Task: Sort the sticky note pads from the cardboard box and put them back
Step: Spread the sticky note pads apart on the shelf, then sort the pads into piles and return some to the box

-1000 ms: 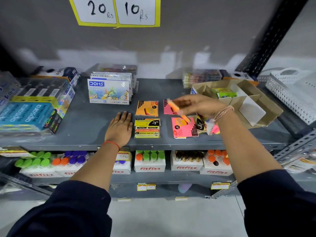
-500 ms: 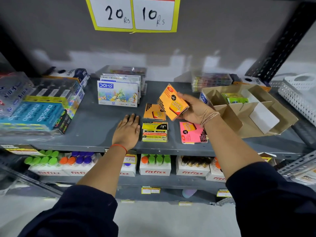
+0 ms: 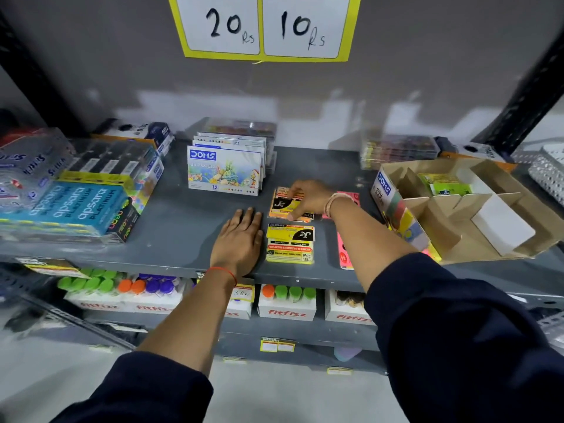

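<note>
An orange sticky note pad (image 3: 282,204) lies on the grey shelf (image 3: 171,239), on top of the orange pile. My right hand (image 3: 308,198) rests on it, fingertips pinching its top and bottom edges. A yellow pad (image 3: 290,243) lies just in front of it. Pink pads (image 3: 343,254) show partly behind my right forearm. My left hand (image 3: 239,242) lies flat on the shelf, left of the yellow pad, holding nothing. The open cardboard box (image 3: 476,209) with dividers sits at the right, with a green pad (image 3: 444,184) in one compartment.
A DOMS pastel box stack (image 3: 225,169) stands behind the pads. Apsara pencil packs (image 3: 76,196) fill the left of the shelf. Clear crayon packs (image 3: 399,151) sit at the back right. Fitfizz bottle boxes (image 3: 287,303) line the shelf below. A white basket (image 3: 549,175) is far right.
My right hand, which held the orange pad tilted up in the air, has lowered it flat onto the orange pile. My left hand has stayed flat on the shelf.
</note>
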`<state>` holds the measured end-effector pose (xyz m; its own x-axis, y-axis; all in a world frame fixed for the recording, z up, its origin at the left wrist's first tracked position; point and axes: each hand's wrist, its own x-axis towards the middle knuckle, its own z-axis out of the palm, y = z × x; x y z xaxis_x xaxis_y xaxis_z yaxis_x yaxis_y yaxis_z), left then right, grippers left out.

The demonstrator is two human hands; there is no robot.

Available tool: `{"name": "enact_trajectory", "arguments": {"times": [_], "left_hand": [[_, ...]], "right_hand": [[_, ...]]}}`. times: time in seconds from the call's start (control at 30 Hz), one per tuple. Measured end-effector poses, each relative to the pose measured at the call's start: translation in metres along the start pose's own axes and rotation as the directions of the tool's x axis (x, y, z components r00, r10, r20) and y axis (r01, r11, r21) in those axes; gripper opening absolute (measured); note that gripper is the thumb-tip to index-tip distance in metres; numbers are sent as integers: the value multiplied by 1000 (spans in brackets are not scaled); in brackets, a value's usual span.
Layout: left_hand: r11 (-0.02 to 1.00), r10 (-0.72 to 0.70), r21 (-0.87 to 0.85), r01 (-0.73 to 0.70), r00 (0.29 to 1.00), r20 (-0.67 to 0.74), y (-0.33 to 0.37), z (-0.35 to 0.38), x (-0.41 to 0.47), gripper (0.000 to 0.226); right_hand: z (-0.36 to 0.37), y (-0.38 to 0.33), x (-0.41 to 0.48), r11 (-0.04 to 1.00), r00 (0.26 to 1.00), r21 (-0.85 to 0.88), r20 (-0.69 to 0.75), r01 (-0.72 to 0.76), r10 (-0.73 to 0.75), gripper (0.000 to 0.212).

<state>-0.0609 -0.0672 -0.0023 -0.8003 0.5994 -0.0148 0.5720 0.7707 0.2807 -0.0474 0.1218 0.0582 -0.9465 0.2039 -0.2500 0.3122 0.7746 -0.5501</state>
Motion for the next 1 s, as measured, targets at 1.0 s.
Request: {"name": "enact_trajectory", "arguments": {"times": [1.0], "left_hand": [[1000, 6, 23, -6, 1000, 4, 5, -3, -4, 52]], "right_hand": [[-69, 24, -83, 962, 1000, -274, -17, 0, -4, 78]]}}
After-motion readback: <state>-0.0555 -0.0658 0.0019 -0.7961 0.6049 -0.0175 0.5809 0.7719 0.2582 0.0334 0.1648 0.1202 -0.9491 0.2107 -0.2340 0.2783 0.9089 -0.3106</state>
